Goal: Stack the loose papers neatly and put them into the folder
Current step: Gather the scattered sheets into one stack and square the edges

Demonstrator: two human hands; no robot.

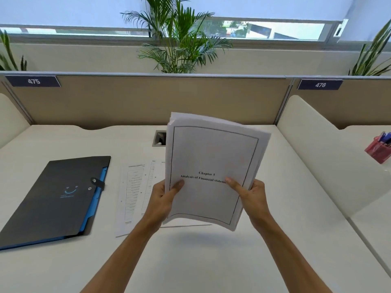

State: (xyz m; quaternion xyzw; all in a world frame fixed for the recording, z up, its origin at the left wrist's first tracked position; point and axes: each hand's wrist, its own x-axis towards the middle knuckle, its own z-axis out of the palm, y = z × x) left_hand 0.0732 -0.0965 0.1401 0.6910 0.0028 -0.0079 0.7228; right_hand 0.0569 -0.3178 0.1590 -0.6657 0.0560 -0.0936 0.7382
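You are holding the stack of papers (213, 166) upright above the desk (211, 261), its long axis running up and away from you, with a hand on each long side near the lower half. Your left hand (164, 197) grips the left edge, thumb pressed on the front sheet and fingers curled behind; your right hand (252, 195) grips the right edge the same way, thumb lying across the printed title. The top edges look fanned and uneven, so the stack likely wants tapping square on its short edge. What matters for the next move is that more loose sheets (135, 193) lie flat on the desk just left of and partly behind the stack, long axis pointing away from you, below your left hand, which is the nearer one to them. They probably have to join the stack before anything goes away. The folder (53, 199) lies further left, near those sheets but apart from them, angled, shut with its strap snapped over the blue edge, so it will need opening with a free hand. Nothing stands between the stack and the folder except the sheets. A cable hatch (160, 138) sits behind the stack, and a red pen pot (378, 149) stands well apart on the neighbouring desk to the right.
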